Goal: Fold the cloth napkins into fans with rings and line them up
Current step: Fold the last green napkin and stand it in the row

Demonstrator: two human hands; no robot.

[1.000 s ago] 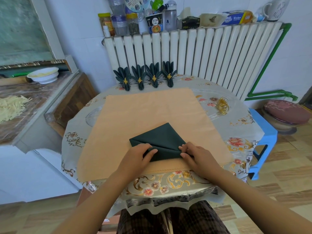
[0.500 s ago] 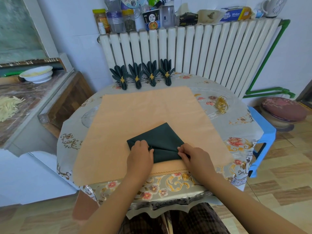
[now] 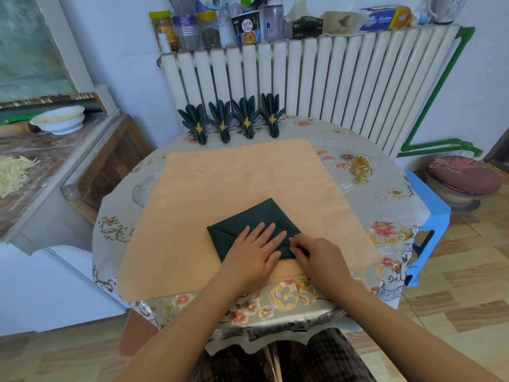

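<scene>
Four finished napkin fans (image 3: 233,119) stand upper centre; one flat dark green napkin (image 3: 249,220) lies centre; two hands.

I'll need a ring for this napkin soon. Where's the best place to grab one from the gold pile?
Take the nearest loop of the gold rings by its upper rim, coming from above with the right hand. They lie tangled on the table's right side; a rim pinch should lift one loop free.

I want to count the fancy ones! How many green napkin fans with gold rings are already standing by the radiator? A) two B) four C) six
B: four finished fans stand in a row at the table's far edge, while the left hand presses flat on a fifth napkin not yet fanned.
</scene>
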